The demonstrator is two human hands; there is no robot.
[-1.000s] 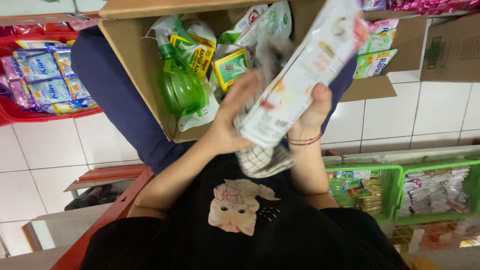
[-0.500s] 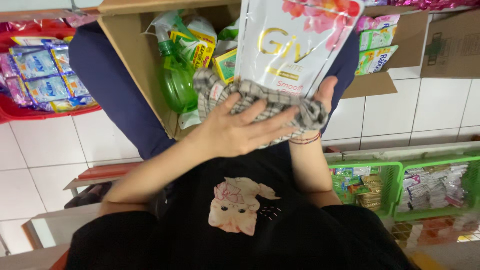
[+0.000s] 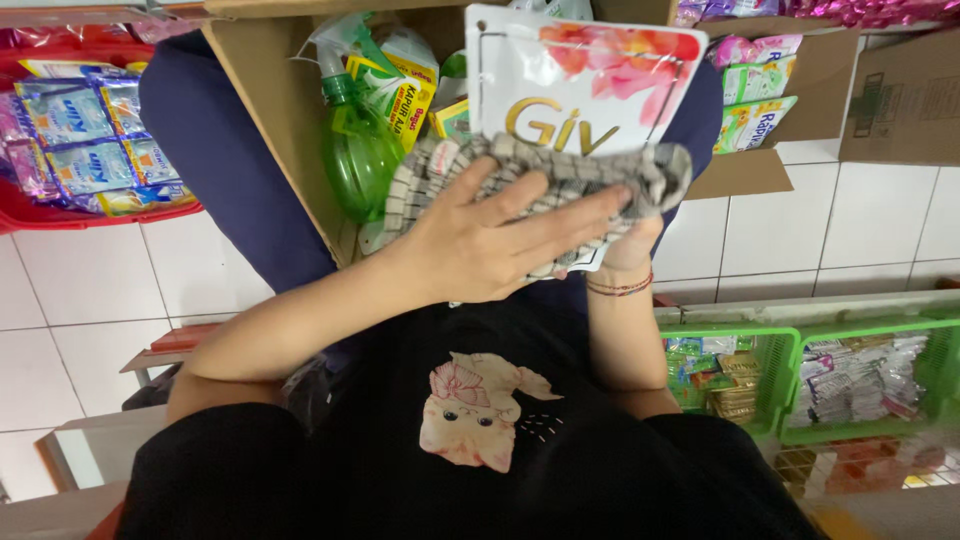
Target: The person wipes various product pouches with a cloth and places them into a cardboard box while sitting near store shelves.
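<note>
My left hand presses a grey checked cloth flat against the lower front of a white refill pouch printed with pink flowers. Behind the pouch's lower right corner, my right hand holds it up; only its heel and a wrist with thin red bands show. The pouch stands upright over an open cardboard box resting on my lap.
A green spray bottle and several packets fill the box. A red tray of blue sachets lies on the left. Green baskets of small packets sit at the right, on white floor tiles. Another cardboard box stands top right.
The pouch has turned from edge-on and tilted to facing me upright. My left hand has slid with the cloth across its lower front, from left toward the right.
</note>
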